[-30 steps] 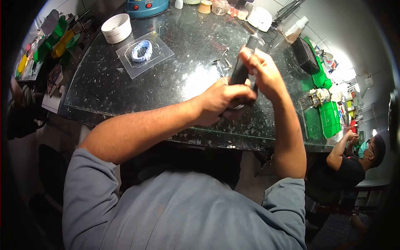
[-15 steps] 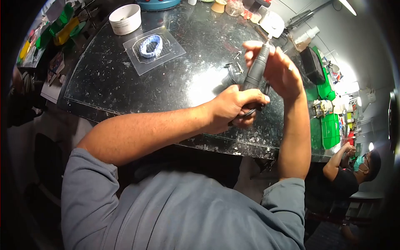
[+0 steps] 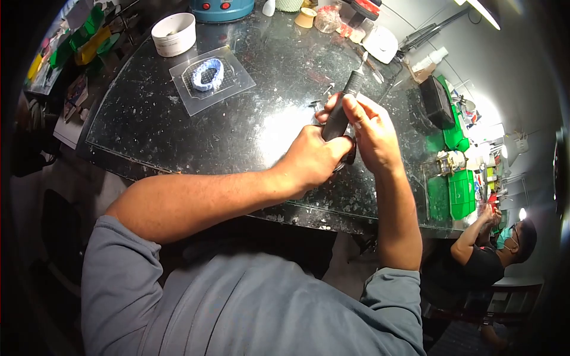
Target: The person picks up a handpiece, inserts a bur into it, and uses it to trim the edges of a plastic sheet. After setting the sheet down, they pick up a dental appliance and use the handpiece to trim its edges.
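A black rotary handpiece [image 3: 337, 121] with a ribbed collar and a pale tip is held tilted over the dark worktop. Around its lower body my left hand [image 3: 314, 155] is closed. My right hand [image 3: 371, 127] grips the upper body, with thumb and fingers pressed against it. Small metal burs [image 3: 328, 89] lie on the worktop just beyond the hands. Farther left, a blue-white horseshoe-shaped dental piece [image 3: 208, 75] rests on a clear plastic sheet [image 3: 234, 83].
A white tub [image 3: 174, 35] and a blue device [image 3: 222, 10] stand at the back of the worktop [image 3: 196, 139]. Green bins [image 3: 461, 194] and a black box [image 3: 436, 102] line the right side. A masked person [image 3: 493, 252] sits at the far right.
My right hand has moved from loosely around the upper end to gripping the handpiece's body. Both hands and the handpiece have shifted left. The view has tilted slightly.
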